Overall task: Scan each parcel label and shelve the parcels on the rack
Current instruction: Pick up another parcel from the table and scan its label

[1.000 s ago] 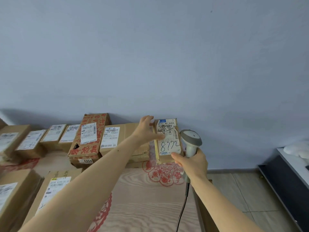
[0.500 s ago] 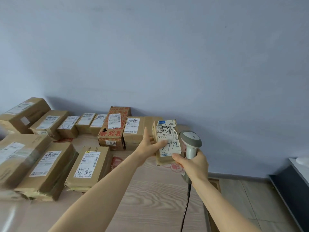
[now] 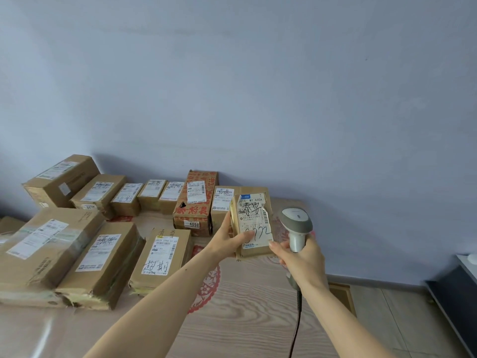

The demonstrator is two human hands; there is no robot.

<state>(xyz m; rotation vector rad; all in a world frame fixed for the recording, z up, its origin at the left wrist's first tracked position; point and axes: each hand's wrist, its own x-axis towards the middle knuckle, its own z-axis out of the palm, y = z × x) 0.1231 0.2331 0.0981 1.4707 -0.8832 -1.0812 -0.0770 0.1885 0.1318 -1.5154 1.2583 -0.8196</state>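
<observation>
Parcel (image 3: 251, 226) now lifted, apparently off table (image 3: 232, 319).

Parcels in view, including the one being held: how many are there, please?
12: seven in a back row, three in a front row, one cut off at far left, one in the left hand. Others may be hidden.

Small brown parcel (image 3: 251, 226) (torn white label facing up) held above table.
</observation>
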